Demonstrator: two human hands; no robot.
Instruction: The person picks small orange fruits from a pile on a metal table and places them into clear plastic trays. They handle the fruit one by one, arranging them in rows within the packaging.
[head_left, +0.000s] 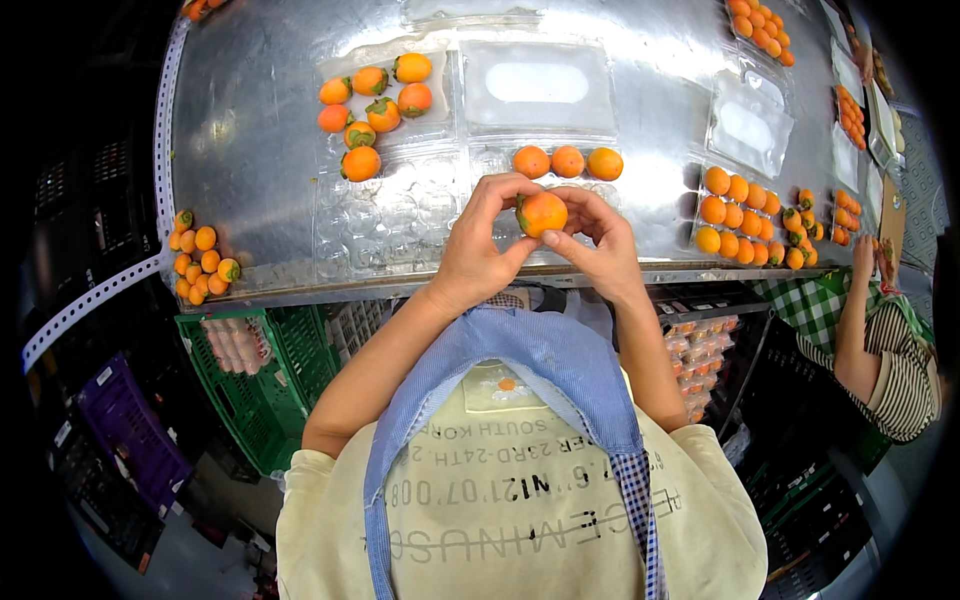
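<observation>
An orange persimmon with a green calyx is held between the fingertips of my left hand and my right hand. Its calyx faces left. Just beyond my hands, three persimmons sit along the far row of a clear plastic clamshell tray, whose lid lies folded back. My hands hide much of that tray's near part. To the left is another clear tray with bare cups showing. Several loose persimmons lie over its lid and far edge, some with calyx showing.
The metal table has a raised front edge. A filled persimmon tray sits at right, a loose cluster at left. Below stand a green crate and stacked packed fruit. A co-worker stands at far right.
</observation>
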